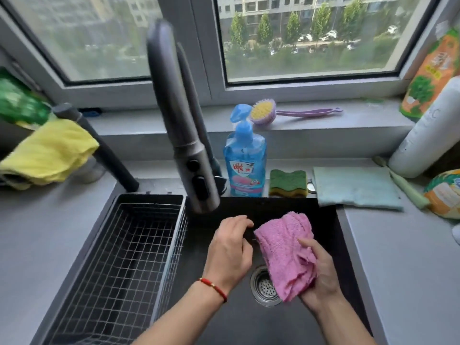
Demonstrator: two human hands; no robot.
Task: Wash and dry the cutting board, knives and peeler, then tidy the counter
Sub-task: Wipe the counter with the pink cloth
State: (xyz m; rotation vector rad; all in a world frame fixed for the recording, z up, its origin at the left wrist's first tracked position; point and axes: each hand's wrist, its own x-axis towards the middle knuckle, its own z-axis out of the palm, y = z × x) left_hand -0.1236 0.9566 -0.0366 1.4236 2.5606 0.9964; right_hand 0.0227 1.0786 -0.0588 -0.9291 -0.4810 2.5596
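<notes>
Both hands are over the dark sink (249, 324). My left hand (230, 247) curls round a slim dark handle (250, 235), seemingly a knife's, just below the faucet head. My right hand (321, 277) grips a pink cloth (283, 247) that is folded over the part sticking out of the handle, so the blade is hidden. The two hands are close together above the steel drain (263, 286). A pale green utensil (404, 186) lies on the counter at the right, beside a light blue-green cloth (356, 188).
A wire basket (124, 257) fills the sink's left half. The grey faucet (184, 135) hangs over the middle. Behind the sink stand a blue soap bottle (245, 165) and a green sponge (287, 183). A yellow cloth (49, 150) lies left, a white bottle (428, 135) right.
</notes>
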